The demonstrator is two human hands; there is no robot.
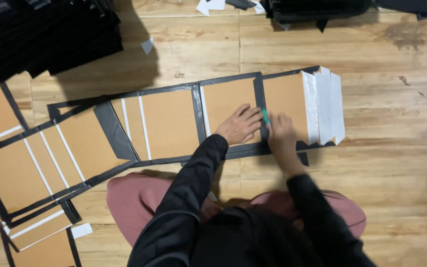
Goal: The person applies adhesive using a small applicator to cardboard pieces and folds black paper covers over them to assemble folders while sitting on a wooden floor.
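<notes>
A long flat piece (171, 123) of brown board panels edged in black covering lies on the wooden floor in front of me. My left hand (239, 124) presses flat, fingers spread, on one brown panel next to a black strip (259, 106) between two panels. My right hand (281, 132), blurred by motion, grips a small green tool (266, 117) and holds it against that black strip. White tape strips (324, 106) hang off the right end of the piece.
More brown-and-black panel pieces (30, 165) lie overlapped at the left. Stacks of black sheets (45, 34) sit at the top left and at the top right (317, 9). White paper scraps (147, 45) are scattered on the floor (396, 173). My knees are under the near edge.
</notes>
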